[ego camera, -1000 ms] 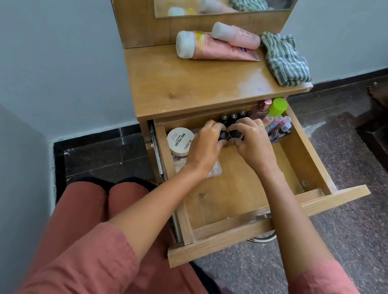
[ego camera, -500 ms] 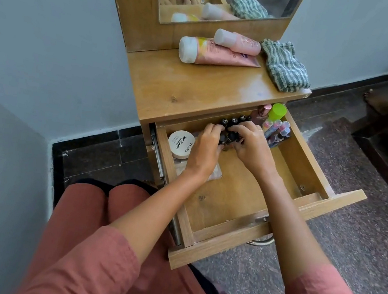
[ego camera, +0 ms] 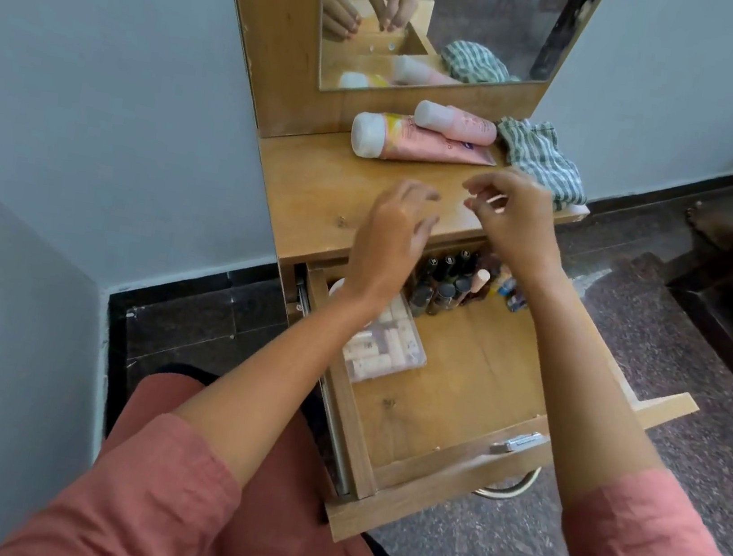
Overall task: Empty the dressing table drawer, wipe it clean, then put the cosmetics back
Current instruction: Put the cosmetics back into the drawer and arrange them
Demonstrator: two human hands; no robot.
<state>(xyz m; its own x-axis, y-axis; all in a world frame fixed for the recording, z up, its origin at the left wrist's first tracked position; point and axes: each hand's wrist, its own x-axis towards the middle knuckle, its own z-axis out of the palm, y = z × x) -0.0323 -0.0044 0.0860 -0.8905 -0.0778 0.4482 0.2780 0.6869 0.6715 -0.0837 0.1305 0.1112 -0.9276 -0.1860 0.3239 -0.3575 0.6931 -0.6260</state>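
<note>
Through the head camera I look down on the open drawer (ego camera: 443,489) of the dressing table, pulled out over the person's lap. Both hands hover above the table top (ego camera: 319,196), clear of the drawer. The left hand (ego camera: 391,239) has its fingers loosely spread and carries nothing. The right hand (ego camera: 512,218) has its fingers curved towards the thumb with a gap between them, and I see nothing in it, though the motion blur leaves me a little unsure.

The cosmetics are in two places. At the back of the drawer the nail polish bottles (ego camera: 441,283) stand upright and packed close together, which I take to be deliberate, so they don't roll. A clear plastic box (ego camera: 386,344) of small tubes lies along the left wall, partly under the left wrist. A few slim items at the back right are too small to name. The front of the drawer floor is bare wood.

On the table top, against the mirror (ego camera: 437,28), lie the large pink tube (ego camera: 421,141) and the smaller pink bottle (ego camera: 454,123), with the smaller resting on the larger. The striped cloth (ego camera: 541,161) sits crumpled just beside them. With the cloth put aside, I judge the wiping done and the refilling well along. These two look like the last to go in, and the raised hands are well placed to reach them.
</note>
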